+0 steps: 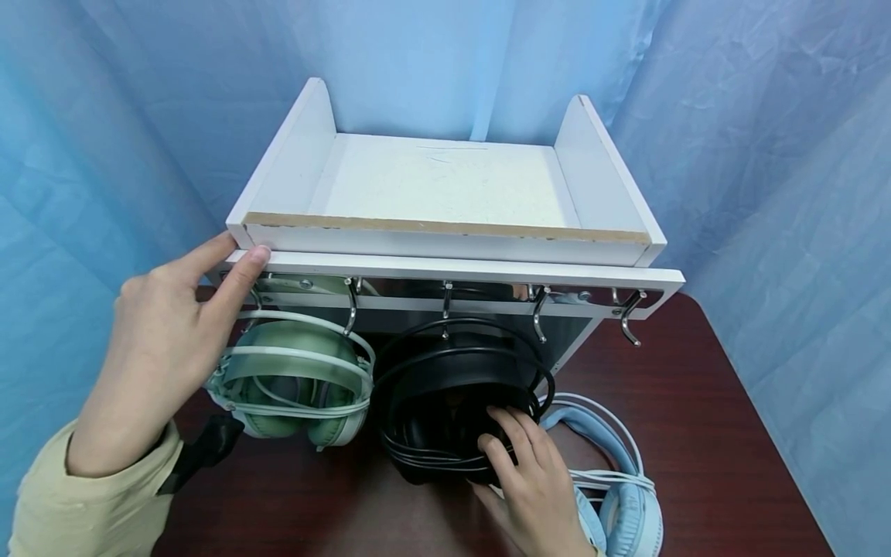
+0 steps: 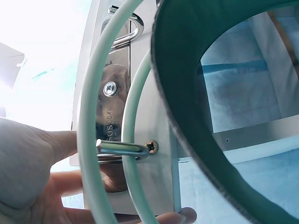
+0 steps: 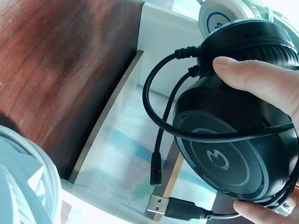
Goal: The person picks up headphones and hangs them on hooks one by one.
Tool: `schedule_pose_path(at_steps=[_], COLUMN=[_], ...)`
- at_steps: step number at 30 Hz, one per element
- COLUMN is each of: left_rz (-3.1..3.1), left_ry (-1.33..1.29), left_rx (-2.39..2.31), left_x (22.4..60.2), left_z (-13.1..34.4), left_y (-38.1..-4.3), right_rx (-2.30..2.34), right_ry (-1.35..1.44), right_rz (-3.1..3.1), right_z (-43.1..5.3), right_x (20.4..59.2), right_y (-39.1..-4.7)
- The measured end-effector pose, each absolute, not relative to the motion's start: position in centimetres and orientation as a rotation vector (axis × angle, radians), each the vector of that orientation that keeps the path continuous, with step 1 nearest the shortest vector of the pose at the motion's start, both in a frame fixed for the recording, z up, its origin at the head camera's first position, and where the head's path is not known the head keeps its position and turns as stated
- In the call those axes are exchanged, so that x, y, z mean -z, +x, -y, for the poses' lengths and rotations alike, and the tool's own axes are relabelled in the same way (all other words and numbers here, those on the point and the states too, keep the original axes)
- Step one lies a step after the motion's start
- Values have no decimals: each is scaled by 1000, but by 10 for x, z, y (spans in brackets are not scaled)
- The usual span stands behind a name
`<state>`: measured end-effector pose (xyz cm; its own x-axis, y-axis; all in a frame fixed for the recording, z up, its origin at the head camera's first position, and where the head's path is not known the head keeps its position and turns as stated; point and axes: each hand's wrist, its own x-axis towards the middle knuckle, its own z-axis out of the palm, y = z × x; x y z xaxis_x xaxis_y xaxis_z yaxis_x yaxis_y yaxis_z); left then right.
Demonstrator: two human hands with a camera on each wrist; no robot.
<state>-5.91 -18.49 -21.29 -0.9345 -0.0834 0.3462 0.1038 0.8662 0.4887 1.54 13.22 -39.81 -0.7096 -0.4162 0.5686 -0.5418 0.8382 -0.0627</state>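
At the left end of the white hook rack [image 1: 445,267], my left hand [image 1: 163,325] grips the corner, thumb over the front edge and other fingers behind. Just below it hang green headphones [image 1: 285,335] with a bundled pale cable, looped over hooks; their cable [image 2: 88,107] passes around a metal hook in the left wrist view. My right hand [image 1: 532,480] holds black headphones [image 1: 459,375] under the middle hook [image 1: 446,305]. In the right wrist view its thumb lies on one black ear cup [image 3: 219,156]. Whether the black headband rests on the hook, I cannot tell.
Light blue headphones [image 1: 629,495] with a white cable lie on the dark wood table [image 1: 710,433], right of my right hand. Two hooks to the right, including the end hook [image 1: 629,317], hold nothing. A USB plug [image 3: 182,208] dangles from the black cable. Blue cloth [image 1: 418,62] surrounds everything.
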Motion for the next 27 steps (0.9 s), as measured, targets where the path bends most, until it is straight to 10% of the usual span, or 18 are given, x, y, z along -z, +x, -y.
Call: schedule_pose_path(at_steps=[27], left_rz=[2675], left_ry=[1], left_rx=[723], left_x=[213], left_z=[183], left_y=[-58], right_rx=[-349], right_ry=[772], right_rz=[2503], right_z=[-128], right_x=[398], right_y=[8])
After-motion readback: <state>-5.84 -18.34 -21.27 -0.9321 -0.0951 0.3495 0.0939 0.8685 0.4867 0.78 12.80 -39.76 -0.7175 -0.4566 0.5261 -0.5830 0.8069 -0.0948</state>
